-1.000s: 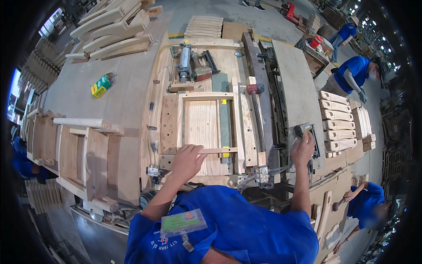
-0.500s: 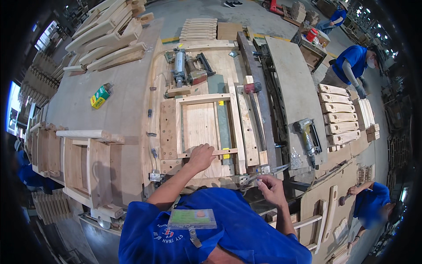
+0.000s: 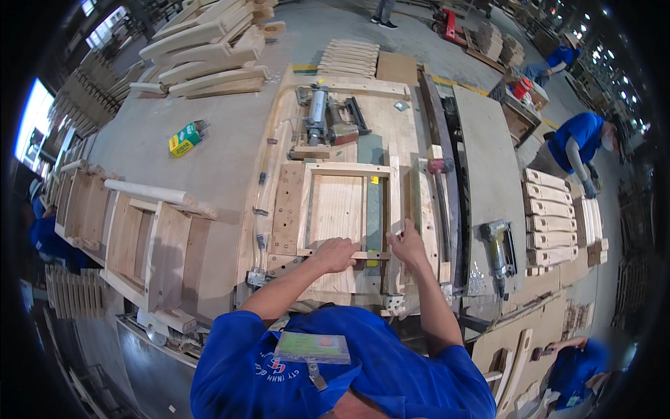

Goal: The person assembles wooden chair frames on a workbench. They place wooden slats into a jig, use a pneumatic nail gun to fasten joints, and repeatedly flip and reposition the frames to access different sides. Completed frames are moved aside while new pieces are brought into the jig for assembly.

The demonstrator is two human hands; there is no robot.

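A pale wooden frame (image 3: 349, 170) lies flat in the jig on the bench in front of me. My left hand (image 3: 336, 255) is closed over its near crossbar, fingers curled down around the wood. At the frame's right side, my right hand (image 3: 409, 246) grips the long side rail (image 3: 394, 202) near the crossbar's end; its palm hides part of that rail. A metal clamp block (image 3: 393, 302) sits at the near end of the rail. To the right, a red-headed mallet (image 3: 440, 166) lies lengthwise along the jig.
Beyond the frame lie an air cylinder (image 3: 317, 115) and a nail gun (image 3: 342, 129). Another nail gun (image 3: 497, 257) rests on the right board. An assembled wooden frame (image 3: 160, 251) and a green-yellow box (image 3: 185, 140) are at left. A co-worker (image 3: 579, 143) stands beside stacked slats (image 3: 550, 216).
My right hand has moved from the fittings at the bench's near edge up to the frame's right rail. My left hand stays on the crossbar. The whole view has shifted.
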